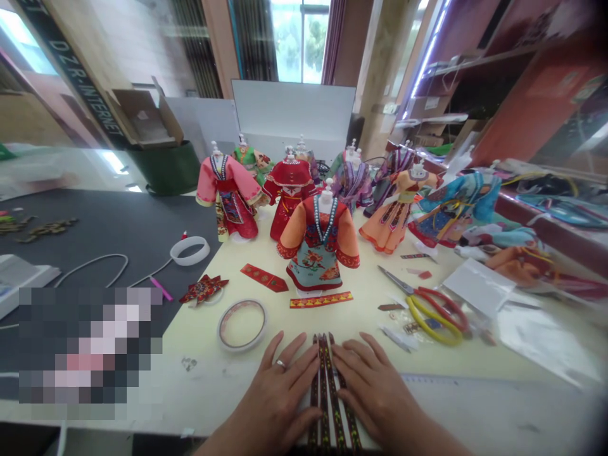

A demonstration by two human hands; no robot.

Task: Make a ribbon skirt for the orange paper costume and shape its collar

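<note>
I have the left hand (273,399) and the right hand (375,392) both palm down and spread, pressing flat from either side on a bundle of narrow dark ribbon strips (327,392), with no pinch on anything. A ring (280,364) sits on a finger of the left hand. The strips lie side by side on the near edge of a pale yellow counter (199,399), running away from me between the hands; there look to be about four, though the view is too poor to be sure.

Just ahead lie a yellow trim strip (321,299) and a red embroidered strip (264,277). A roll of clear tape (242,325) lies near the left hand. Off to the right are scissors with red and yellow handles (430,310), beside a white packet (477,286). Beyond the trim, miniature traditional costumes stand on small mannequin stands, the nearest an orange-sleeved dress (318,244).
</note>
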